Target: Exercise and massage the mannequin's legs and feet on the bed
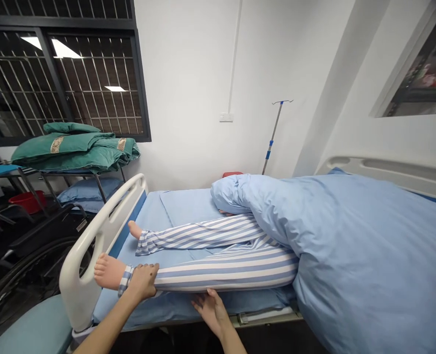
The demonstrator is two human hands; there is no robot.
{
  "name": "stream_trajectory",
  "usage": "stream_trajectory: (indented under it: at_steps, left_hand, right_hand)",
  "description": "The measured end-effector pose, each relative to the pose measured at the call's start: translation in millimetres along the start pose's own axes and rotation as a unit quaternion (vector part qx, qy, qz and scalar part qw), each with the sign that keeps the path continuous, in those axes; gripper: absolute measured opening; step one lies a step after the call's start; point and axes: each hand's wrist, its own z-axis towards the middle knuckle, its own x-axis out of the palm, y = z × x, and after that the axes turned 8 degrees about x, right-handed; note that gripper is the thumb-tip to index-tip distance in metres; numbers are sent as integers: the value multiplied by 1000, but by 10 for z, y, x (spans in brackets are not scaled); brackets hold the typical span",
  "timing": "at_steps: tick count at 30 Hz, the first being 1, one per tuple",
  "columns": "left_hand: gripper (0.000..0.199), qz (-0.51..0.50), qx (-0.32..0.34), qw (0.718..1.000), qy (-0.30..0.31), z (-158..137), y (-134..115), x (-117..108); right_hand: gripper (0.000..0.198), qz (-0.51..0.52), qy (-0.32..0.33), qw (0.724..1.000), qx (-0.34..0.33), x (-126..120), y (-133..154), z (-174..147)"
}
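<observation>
A figure that looks like a manikin lies on the bed in blue-and-white striped trousers (225,274), its bare feet towards the footboard. My left hand (143,280) is wrapped over the near lower leg, just above the ankle cuff and the near foot (109,272). Palm upward, my right hand (211,309) is at the underside of the same leg around the calf or knee. Its fingers are apart and the thumb meets the trouser cloth. The far leg lies on the sheet, with its foot (134,229) showing. A light blue quilt (335,231) hides the upper body.
A cream footboard (92,236) stands at the left, a headboard (405,169) at the right. Beyond the bed rises an IV pole (273,140). Green folded bedding (77,147), a red basin (28,200) and a wheelchair (37,246) are on the left.
</observation>
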Motion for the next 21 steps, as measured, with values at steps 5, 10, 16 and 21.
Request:
stream_trajectory:
  at_steps: [5,10,16,21]
  left_hand:
    - [62,-52,-43,998,-15,93,-99,124]
    - [60,-116,-28,990,-81,375,-278,50]
    - [53,-185,-42,975,-119,744,-672,-52]
    - [55,-257,-46,957,-130,942,-949,89]
  right_hand:
    - [26,-28,11,999,-21,122,448,-280]
    - [19,-97,15,992,-76,399,1070,-477]
    - [19,-196,26,974,-108,673,1673,-643]
    - [23,-244,16,964,-101,713,1861,-663]
